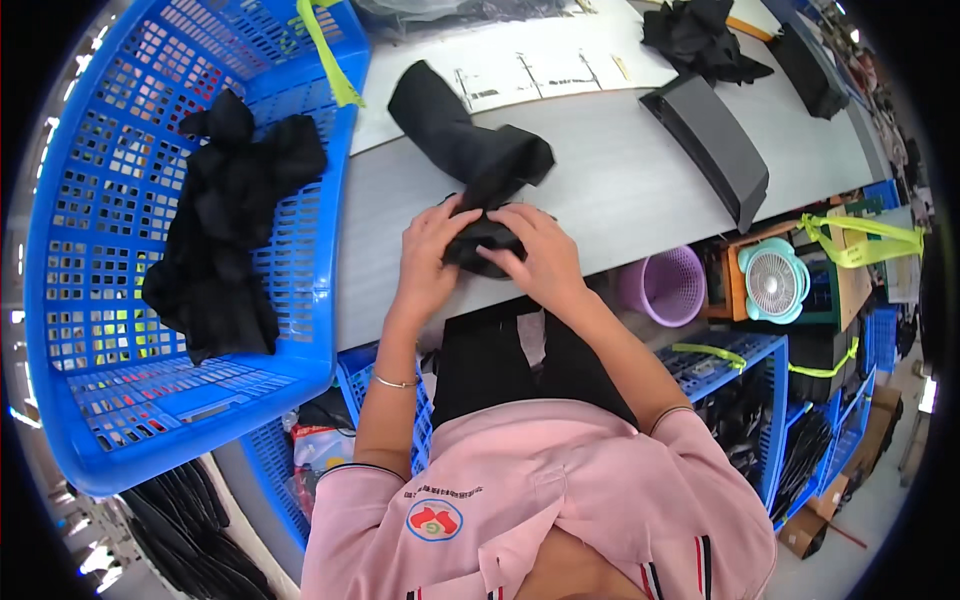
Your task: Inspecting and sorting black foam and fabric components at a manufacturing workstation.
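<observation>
A long, tube-like black fabric piece [462, 143] lies on the grey table, bent and twisted, its far end pointing away to the left. At the table's near edge its near end is bunched up between my hands. My left hand [428, 252] closes on this bunched part from the left, fingers curled over it. From the other side my right hand [543, 256] grips it, with thumb and fingers pressing on the cloth. The fingertips of both hands almost meet on top. What the folds hide beneath the fingers I cannot make out.
A big blue plastic basket [335, 300] with crumpled black cloth pieces [235, 215] stands at left. On the table's right lie a dark grey angular block [712, 145] and a black cloth heap [700, 40]. Below are a purple bin [668, 285] and a turquoise fan [774, 281].
</observation>
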`<move>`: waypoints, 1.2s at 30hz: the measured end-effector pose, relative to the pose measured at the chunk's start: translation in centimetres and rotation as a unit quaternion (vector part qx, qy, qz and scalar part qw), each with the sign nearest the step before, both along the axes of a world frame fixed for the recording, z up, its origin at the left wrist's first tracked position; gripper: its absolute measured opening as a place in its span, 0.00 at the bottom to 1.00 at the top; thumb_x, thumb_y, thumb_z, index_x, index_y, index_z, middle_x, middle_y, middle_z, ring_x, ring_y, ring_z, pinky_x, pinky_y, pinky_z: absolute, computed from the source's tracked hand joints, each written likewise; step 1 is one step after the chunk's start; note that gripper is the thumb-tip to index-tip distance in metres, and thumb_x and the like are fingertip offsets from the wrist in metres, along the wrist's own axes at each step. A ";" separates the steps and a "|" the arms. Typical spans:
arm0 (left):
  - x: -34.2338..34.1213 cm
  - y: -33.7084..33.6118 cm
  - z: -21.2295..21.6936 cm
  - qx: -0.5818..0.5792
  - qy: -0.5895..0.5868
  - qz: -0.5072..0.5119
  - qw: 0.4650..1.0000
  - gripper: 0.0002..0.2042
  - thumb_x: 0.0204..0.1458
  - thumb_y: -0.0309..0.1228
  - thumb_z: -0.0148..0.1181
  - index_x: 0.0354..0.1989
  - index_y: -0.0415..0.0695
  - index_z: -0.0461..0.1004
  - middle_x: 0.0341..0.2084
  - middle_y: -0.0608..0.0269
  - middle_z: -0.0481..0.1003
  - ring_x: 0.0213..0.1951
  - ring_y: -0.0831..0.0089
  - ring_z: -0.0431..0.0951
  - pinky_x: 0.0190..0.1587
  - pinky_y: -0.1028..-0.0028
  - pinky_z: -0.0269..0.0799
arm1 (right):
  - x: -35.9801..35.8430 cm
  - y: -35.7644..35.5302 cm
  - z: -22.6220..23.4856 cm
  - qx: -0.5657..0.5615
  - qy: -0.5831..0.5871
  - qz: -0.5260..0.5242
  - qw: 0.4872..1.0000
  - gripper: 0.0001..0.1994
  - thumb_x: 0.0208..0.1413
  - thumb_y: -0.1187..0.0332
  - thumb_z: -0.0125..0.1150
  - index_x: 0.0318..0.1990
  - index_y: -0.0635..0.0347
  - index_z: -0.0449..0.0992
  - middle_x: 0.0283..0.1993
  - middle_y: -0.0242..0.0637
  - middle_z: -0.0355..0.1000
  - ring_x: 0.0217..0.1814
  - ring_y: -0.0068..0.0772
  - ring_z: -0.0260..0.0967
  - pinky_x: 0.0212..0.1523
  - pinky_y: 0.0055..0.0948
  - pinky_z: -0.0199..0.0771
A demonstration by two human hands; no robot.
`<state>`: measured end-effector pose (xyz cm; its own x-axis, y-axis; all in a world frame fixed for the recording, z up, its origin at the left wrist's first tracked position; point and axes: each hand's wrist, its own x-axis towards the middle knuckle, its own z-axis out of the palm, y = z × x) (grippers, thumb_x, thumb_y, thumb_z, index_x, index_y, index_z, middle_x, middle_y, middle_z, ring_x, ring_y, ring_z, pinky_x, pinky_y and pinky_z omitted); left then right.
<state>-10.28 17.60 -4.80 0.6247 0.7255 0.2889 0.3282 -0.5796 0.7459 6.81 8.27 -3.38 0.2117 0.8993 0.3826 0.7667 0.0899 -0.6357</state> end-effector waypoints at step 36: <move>12.7 -12.9 2.9 -0.389 -0.335 0.007 0.858 0.17 0.54 0.21 0.64 0.52 0.34 0.72 0.42 0.62 0.77 0.43 0.78 0.76 0.47 0.78 0.73 | 2.0 -16.6 -0.1 0.116 0.047 -0.175 0.977 0.19 0.54 0.82 0.57 0.55 0.71 0.72 0.65 0.51 0.64 0.62 0.52 0.67 0.59 0.39 0.70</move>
